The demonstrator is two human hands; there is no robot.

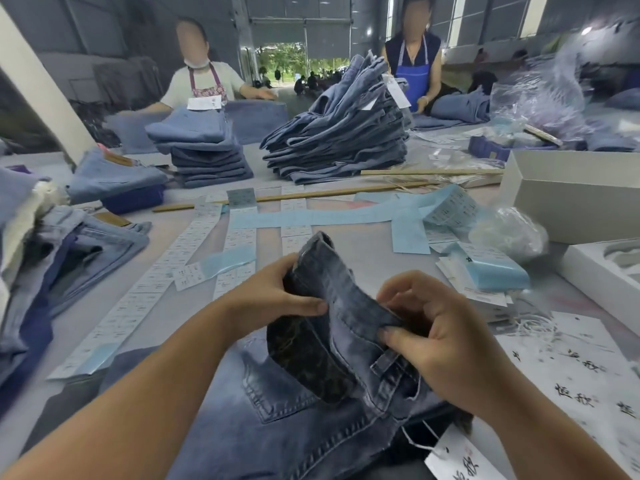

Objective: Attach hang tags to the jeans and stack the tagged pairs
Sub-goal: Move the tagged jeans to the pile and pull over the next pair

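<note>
Jeans lie on the table just below me — my left hand and right hand both grip the lifted waistband; a hang tag rests beside them.

Both forearms are bare to the frame's edge, with no sleeves, gloves or jewellery.

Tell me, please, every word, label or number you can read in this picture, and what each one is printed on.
"恒秋": brush-style characters repeated on the white sheets at the right.
Hang tag on the near jeans: black characters, cut off, not readable.
Label strips across the table: print too small.
Tag stack: too small.
Tags on the far pile: blurred.
</note>
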